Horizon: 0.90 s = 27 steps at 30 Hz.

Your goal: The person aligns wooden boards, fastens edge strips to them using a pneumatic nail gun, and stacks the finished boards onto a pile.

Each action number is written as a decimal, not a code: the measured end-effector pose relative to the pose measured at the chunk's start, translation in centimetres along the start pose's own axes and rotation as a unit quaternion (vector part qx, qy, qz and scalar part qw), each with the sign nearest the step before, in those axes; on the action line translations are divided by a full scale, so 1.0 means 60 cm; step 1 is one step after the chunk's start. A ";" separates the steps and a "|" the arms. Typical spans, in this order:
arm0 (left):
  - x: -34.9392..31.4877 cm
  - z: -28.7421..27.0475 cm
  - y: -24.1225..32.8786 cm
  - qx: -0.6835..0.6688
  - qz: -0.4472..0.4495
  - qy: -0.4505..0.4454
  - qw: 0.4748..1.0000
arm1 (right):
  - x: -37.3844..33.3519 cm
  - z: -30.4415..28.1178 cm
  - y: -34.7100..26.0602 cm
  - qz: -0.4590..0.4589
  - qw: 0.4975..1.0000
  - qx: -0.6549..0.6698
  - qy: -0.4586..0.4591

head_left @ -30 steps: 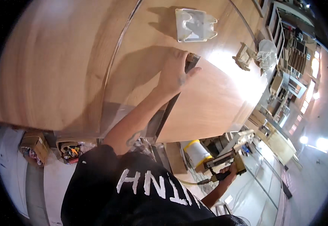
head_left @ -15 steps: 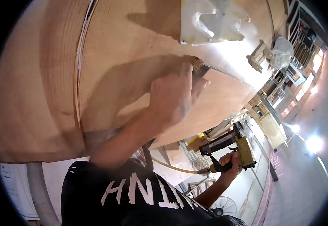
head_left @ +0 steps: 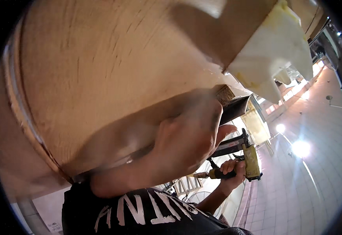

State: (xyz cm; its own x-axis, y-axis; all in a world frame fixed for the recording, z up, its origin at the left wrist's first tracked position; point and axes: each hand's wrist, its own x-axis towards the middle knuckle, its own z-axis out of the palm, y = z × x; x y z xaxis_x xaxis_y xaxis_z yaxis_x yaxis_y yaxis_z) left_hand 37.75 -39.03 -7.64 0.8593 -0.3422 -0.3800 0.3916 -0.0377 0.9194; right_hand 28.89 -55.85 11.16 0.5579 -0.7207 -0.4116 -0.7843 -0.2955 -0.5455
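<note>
My left hand is closed round a wooden strip beside the large plywood panel. The strip's rough end and a dark side show past my fingers, and my thumb lies on its near side. Most of its length is hidden by the hand. Lower right, my right hand grips the handle of a yellow and black nail gun, held apart from the panel. An air hose fitting joins its handle.
A pale, jagged-edged piece sticks out from the panel at upper right. A seam runs down the panel's left. Behind the nail gun are a fan and a wooden frame. Bright lamps shine at the right.
My view has shifted closer to the panel, and the pale piece looks larger and further right. My left hand looks nearer, still on the strip. The right hand keeps the nail gun.
</note>
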 end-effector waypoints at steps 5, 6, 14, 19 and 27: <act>-0.002 -0.011 0.008 -0.052 0.000 0.000 0.999 | -0.002 0.019 -0.013 -0.019 1.000 -0.004 -0.002; -0.002 -0.008 0.008 -0.050 0.003 0.000 0.999 | -0.002 0.023 -0.016 -0.022 1.000 -0.006 -0.001; -0.007 -0.009 -0.006 0.091 -0.030 0.030 0.995 | 0.016 0.042 -0.053 -0.087 0.989 -0.041 -0.117; 0.011 -0.008 0.031 0.030 -0.114 0.025 0.993 | 0.043 0.057 -0.132 -0.080 0.995 -0.034 -0.051; 0.020 0.005 0.031 0.030 -0.115 0.021 0.993 | 0.094 0.136 -0.237 -0.035 0.953 -0.232 -0.190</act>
State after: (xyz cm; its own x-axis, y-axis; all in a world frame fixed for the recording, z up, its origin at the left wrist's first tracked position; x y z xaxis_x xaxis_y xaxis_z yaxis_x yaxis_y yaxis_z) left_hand 39.41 -39.77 -6.32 0.7626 -0.2788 -0.5837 0.5599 -0.1675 0.8114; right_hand 45.43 -50.59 10.64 0.6015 -0.4359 -0.6695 -0.7283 -0.6435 -0.2354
